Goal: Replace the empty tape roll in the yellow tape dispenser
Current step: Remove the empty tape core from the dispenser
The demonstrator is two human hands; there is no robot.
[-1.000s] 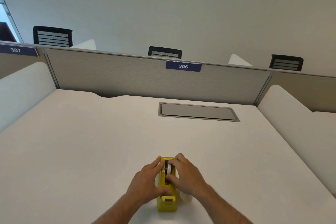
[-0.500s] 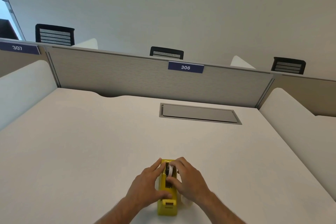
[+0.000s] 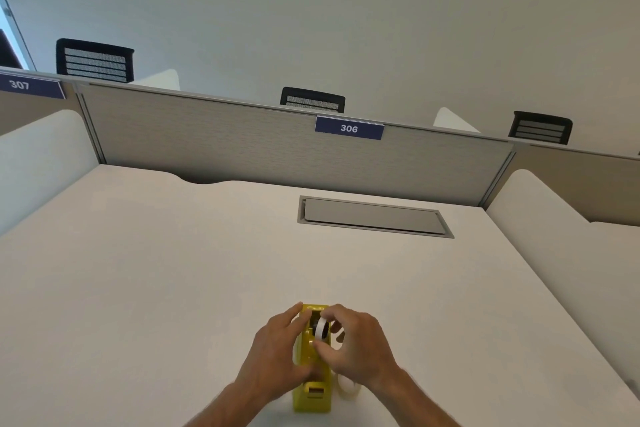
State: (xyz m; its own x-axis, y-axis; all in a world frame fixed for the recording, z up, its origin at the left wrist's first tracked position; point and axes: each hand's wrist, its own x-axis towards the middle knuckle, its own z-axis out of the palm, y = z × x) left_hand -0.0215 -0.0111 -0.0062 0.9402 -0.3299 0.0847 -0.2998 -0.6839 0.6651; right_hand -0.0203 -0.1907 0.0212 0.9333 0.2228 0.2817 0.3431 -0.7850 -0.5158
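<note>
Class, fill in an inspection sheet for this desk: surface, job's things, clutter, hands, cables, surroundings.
Surface: white desk, with a closed grey hatch.
Job's things: yellow dispenser near the front edge; white roll at its well; a pale roll just right of it, partly hidden.
Clutter: nothing seen.
Hands: left hand steadies the dispenser; right hand has its grip on the white roll.
Cables: nothing seen.
Surroundings: grey partition, 306 sign, chairs behind.
</note>
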